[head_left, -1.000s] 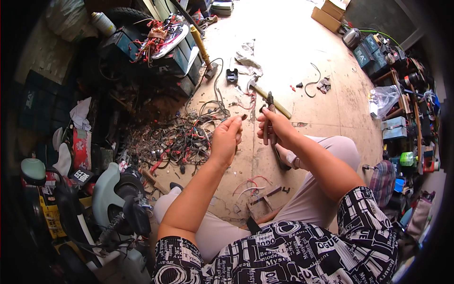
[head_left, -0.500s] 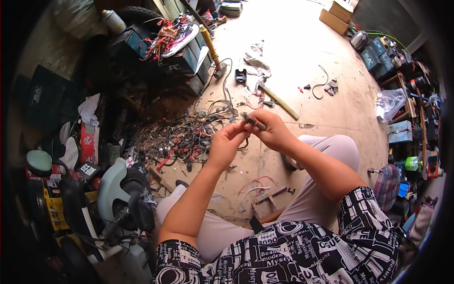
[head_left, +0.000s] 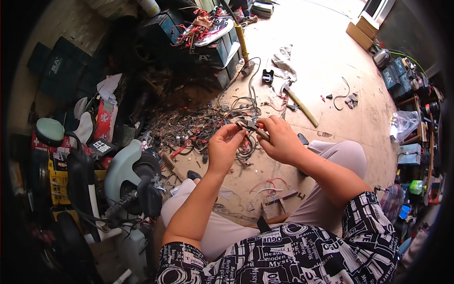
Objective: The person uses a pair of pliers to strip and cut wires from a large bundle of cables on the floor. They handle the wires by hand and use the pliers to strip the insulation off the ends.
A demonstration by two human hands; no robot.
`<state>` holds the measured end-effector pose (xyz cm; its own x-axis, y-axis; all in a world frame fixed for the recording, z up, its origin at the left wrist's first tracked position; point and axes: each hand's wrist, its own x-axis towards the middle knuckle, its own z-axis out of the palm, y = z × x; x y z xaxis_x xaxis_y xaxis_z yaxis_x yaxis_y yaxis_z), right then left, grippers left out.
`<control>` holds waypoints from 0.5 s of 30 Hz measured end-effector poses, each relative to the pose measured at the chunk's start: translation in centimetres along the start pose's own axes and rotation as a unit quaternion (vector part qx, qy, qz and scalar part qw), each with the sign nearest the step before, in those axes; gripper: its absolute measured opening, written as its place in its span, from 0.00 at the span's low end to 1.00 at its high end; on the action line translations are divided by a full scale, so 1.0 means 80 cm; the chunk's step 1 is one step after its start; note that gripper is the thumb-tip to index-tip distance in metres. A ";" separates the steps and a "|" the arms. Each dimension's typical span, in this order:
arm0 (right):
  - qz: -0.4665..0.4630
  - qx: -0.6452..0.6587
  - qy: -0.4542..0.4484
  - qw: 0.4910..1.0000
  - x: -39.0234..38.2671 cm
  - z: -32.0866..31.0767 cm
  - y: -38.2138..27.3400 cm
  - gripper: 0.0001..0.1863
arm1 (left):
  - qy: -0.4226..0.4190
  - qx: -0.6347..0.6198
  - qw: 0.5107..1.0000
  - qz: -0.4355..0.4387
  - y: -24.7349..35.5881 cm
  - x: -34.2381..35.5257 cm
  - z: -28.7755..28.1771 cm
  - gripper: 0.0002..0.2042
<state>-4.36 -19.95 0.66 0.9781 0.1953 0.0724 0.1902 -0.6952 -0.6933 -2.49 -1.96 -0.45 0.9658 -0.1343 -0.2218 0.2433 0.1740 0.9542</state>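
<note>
My right hand (head_left: pixel 280 142) is closed around a pair of pliers (head_left: pixel 263 135) with a dull grey-green handle. The metal jaws of the pliers (head_left: pixel 251 124) point toward my left hand. With thumb and forefinger together, my left hand (head_left: pixel 224 146) pinches a small dark piece at the jaws; it is too small to name. Both hands meet over the floor, in front of my crossed legs. Behind and below them lies a tangled heap of cables (head_left: pixel 236 111) with black and red wires and small connectors.
A hammer (head_left: pixel 302 107) with a wooden handle lies beyond my hands, near a black plastic part (head_left: pixel 267 76). Grey-green scooter parts (head_left: pixel 120 173) crowd the left. Batteries (head_left: pixel 208 54) stand at the back left, and a cluttered shelf (head_left: pixel 416 128) lines the right.
The view has shifted, so the scene sits further right and lower. The pliers have turned in my right hand and their jaws now show beside my left fingertips.
</note>
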 end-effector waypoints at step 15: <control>-0.032 -0.067 0.004 0.997 0.010 0.016 -0.017 0.21 | 0.008 -0.034 0.999 -0.022 0.005 -0.007 -0.010 0.06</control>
<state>-3.98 -17.95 0.78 0.9642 0.2369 0.1190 0.2609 -0.7682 -0.5846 -2.84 -1.01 -0.12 0.9551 -0.1278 -0.2672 0.2908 0.2339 0.9278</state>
